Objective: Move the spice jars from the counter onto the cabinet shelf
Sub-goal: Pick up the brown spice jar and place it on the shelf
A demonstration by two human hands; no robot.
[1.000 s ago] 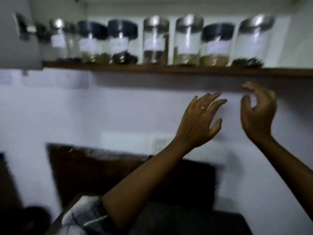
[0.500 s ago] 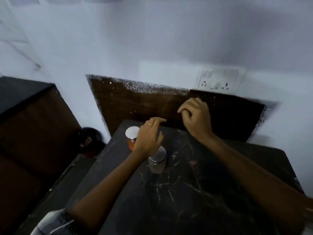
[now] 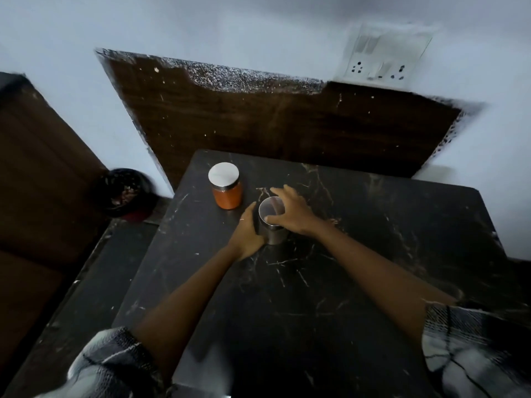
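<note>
Steel-lidded and dark, the nearer spice jar (image 3: 271, 222) stands on the black marble table (image 3: 359, 268), left hand (image 3: 247, 234) and right hand (image 3: 290, 212) wrapped round its sides, probably to lift it; the orange jar (image 3: 225, 186) waits just behind.

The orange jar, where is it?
The orange jar stands upright on the far left of the dark counter, near the brown wall panel, just left of the jar both hands hold.

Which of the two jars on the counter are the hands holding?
The dark jar, nearer the person: left hand and right hand grip its sides. The orange-filled jar stands apart, untouched.
</note>
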